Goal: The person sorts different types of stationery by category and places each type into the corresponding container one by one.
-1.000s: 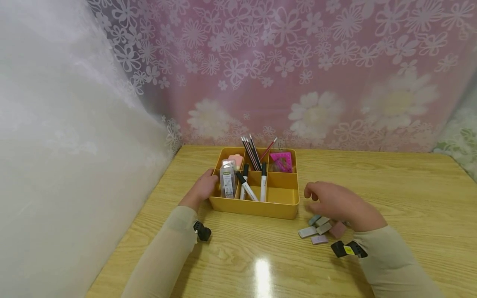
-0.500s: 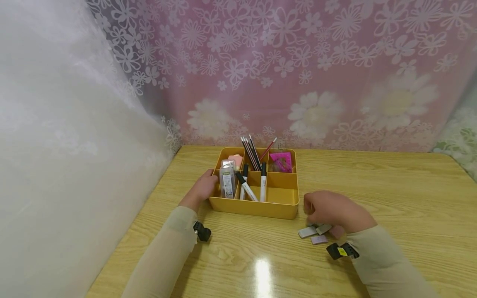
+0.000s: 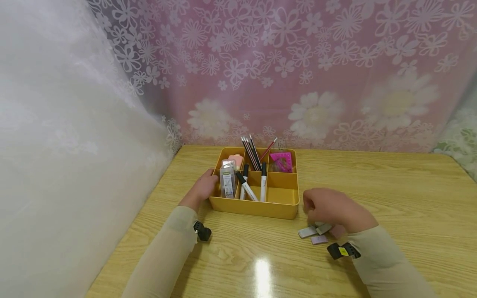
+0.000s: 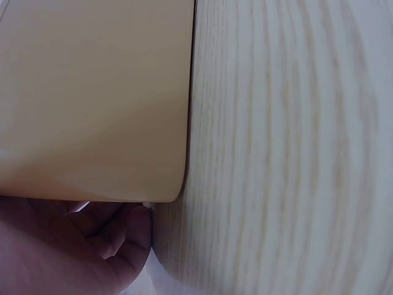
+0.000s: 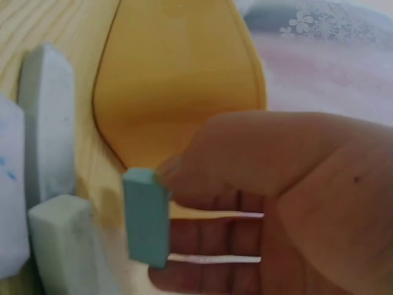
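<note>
Lower now than a second ago, the person's right hand (image 3: pixel 337 209) has come down over the small erasers, and the teal rectangular block eraser (image 5: pixel 147 218), then lying among them, is pinched between thumb and fingertips. Right wrist view: the thumb is bent, its tip at one end of the block; the fingers lie side by side with thin gaps of light between them, tips against the block's far side. Whether the block is clear of the table cannot be told. The hand is palm-down just beside the right wall of the yellow plastic six-compartment tray (image 3: pixel 253 209), forearm slanting in from the lower right.

By the right hand lie a whitish block eraser (image 3: pixel 307 232), a pale purple one (image 3: pixel 319 239), a greyish-beige one (image 3: pixel 324 228) and a dusky pink one (image 3: pixel 337 231), on the light wood-grain table (image 3: pixel 223 256).

Curled at the tray's left wall, the left hand (image 3: pixel 204 187) has not moved; it grips the side loosely, fingers bent outside it, thumb side at the rim, forearm reaching up from the lower left.
</note>
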`<state>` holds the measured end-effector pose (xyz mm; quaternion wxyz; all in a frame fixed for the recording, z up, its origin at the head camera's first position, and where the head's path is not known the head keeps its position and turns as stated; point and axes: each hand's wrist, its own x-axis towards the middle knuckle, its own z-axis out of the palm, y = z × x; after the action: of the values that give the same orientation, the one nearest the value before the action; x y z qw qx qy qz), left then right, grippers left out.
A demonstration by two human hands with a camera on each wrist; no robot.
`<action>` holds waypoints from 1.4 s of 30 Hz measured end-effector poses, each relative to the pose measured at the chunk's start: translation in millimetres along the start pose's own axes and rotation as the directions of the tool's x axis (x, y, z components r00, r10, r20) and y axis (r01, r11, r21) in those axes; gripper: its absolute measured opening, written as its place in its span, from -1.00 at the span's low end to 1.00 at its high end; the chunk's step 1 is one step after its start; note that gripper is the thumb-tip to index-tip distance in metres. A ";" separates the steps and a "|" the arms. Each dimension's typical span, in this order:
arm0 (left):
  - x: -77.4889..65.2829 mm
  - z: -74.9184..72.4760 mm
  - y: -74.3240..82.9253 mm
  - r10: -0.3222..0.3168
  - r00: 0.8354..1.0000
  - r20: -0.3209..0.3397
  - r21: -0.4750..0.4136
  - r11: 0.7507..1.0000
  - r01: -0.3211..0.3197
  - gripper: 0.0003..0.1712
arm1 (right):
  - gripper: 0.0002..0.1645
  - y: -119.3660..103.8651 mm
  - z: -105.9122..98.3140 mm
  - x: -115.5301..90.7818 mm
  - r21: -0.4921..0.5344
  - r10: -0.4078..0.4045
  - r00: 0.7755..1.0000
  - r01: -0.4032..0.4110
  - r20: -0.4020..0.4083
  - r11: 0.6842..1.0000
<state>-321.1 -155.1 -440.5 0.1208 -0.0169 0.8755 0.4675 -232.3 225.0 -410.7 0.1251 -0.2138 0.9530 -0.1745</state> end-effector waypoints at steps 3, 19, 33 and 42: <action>0.2 -0.1 0.2 0.003 1.000 -0.003 0.005 1.000 -0.003 -0.33 | -0.82 -1.8 -5.3 -0.7 -0.012 -0.020 0.998 0.019 -0.056 1.000; -0.8 -0.4 0.5 -0.007 1.000 0.000 -0.013 1.000 0.007 -0.33 | -0.93 -8.6 -20.9 -5.6 -0.066 -0.090 0.945 0.072 -0.314 0.995; -2.1 0.3 2.5 -0.007 1.000 -0.004 -0.007 1.000 0.007 -0.34 | -0.87 -15.8 -19.5 -4.7 -0.100 -0.291 0.857 0.275 -0.425 0.956; -0.7 0.6 0.6 0.003 1.000 -0.005 -0.001 1.000 -0.003 -0.34 | -0.87 -14.7 -20.8 -6.7 -0.094 -0.264 0.876 0.247 -0.403 0.964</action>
<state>-320.4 -154.3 -440.2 0.1180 -0.0165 0.8756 0.4682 -227.6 221.4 -385.0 -0.1068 -0.2986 0.9244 -0.2117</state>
